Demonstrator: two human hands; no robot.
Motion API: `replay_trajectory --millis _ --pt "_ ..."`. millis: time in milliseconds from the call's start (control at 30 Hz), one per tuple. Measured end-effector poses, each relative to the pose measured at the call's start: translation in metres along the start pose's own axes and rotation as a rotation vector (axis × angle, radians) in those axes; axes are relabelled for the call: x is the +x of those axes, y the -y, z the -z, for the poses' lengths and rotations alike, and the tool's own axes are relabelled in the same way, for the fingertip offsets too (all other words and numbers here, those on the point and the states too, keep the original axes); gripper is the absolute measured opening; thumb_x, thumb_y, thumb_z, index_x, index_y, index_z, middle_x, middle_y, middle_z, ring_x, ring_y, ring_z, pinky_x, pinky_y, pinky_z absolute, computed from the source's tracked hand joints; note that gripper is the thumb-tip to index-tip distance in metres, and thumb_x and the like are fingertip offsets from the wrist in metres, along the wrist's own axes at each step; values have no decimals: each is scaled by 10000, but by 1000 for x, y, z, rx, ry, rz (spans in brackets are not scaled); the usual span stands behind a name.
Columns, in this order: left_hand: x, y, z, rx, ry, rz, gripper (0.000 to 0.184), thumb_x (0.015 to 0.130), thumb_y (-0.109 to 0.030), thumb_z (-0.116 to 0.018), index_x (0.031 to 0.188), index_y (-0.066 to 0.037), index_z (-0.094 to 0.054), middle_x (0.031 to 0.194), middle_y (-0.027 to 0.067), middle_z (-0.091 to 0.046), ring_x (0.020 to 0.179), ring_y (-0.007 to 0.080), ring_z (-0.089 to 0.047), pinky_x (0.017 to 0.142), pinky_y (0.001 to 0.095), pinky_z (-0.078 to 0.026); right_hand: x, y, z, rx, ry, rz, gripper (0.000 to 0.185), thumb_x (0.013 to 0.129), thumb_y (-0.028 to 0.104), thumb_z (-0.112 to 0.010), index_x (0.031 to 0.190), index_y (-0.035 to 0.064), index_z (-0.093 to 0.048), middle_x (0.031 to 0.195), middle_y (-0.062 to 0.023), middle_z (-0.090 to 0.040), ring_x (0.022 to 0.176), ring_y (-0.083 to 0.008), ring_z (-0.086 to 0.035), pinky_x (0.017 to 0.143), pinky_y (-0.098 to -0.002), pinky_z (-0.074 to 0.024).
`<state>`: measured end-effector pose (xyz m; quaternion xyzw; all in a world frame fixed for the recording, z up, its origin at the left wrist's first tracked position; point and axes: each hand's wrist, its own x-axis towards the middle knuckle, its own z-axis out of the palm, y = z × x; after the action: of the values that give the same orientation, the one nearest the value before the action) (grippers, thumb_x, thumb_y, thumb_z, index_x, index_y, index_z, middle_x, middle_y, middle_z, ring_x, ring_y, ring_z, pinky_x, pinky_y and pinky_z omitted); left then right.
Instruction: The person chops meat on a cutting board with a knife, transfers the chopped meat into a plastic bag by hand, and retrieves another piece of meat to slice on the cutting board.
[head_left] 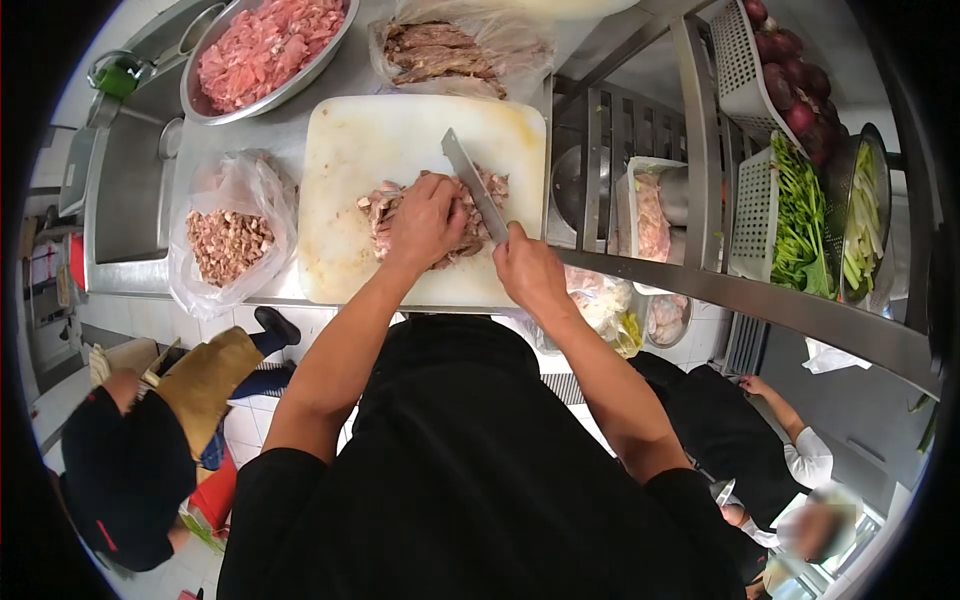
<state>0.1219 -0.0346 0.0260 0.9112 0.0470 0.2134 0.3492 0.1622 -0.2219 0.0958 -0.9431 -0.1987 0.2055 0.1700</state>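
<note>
Knife (468,178) gripped by right fingers (512,243), left fingers (447,197) closed over chopped meat (384,213), white board (345,150) showing out to far edge

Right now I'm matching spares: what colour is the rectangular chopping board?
Chopping board: white, stained yellowish; head view.

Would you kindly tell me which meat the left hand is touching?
The chopped meat on the white cutting board; all other meat lies off it.
</note>
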Motion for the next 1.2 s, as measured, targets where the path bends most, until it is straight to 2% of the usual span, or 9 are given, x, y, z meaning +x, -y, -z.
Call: replay_trajectory --millis 200,333,400,533,567,667,767,1100,1200 --pt "0 0 0 35 -12 -9 144 813 -67 -683 920 -30 -594 972 148 -602 938 369 -606 844 484 -502 -7 13 34 118 -75 8 271 999 214 -528 1099 -30 -590 824 -324 -694 840 -521 -692 804 -613 -538" --pt "2 1 -3 14 -32 -7 145 813 -69 -684 918 -31 -591 975 143 -597 941 366 -600 843 482 -500 3 1 -2 16 19 -3 258 999 208 -532 1092 -27 -584 826 -322 -694 843 -520 -690 802 -615 -531" --pt "-2 1 -1 26 -6 -5 142 818 -73 -683 916 -31 -589 975 141 -593 943 364 -596 842 479 -498 4 0 9 28 22 50 273 989 239 -544 1066 -18 -595 857 -282 -710 859 -497 -689 785 -591 -528" --pt "-4 3 -1 44 -12 -1 146 820 -80 -685 918 -31 -589 977 141 -592 948 362 -595 841 477 -497 -3 14 35 89 -99 26 267 990 213 -539 1121 -12 -596 831 -302 -703 838 -501 -696 781 -613 -532" --pt "-4 3 -1 44 8 3 149 821 -83 -685 921 -30 -588 977 143 -590 951 361 -594 841 477 -497 3 5 16 21 -90 4 338 982 243 -551 1216 10 -623 825 -277 -702 813 -489 -688 782 -596 -524" --pt "1 3 -1 51 5 -6 141 830 -76 -677 934 -38 -589 965 148 -587 930 370 -601 824 481 -499 12 -9 7 -53 0 59 359 980 241 -554 1244 8 -622 801 -271 -699 787 -486 -688 762 -594 -529" --pt "0 0 -1 48 -18 -13 135 836 -64 -671 943 -45 -591 953 154 -584 906 379 -609 806 484 -502 1 4 37 -7 -40 82 331 986 237 -525 1215 11 -604 821 -289 -708 798 -496 -699 743 -599 -546" --pt "-1 0 -1 50 15 6 161 825 -96 -681 940 -22 -595 995 159 -595 980 373 -595 861 489 -500 13 -4 30 28 -64 86 347 981 239 -556 1238 17 -626 780 -281 -691 784 -485 -686 741 -588 -536" --pt "-1 0 -2 75 29 19 151 827 -95 -679 933 -27 -594 988 158 -596 989 373 -595 863 488 -500 18 -10 14 -67 20 12 365 991 233 -525 1228 -34 -600 850 -297 -710 824 -486 -705 780 -596 -552"
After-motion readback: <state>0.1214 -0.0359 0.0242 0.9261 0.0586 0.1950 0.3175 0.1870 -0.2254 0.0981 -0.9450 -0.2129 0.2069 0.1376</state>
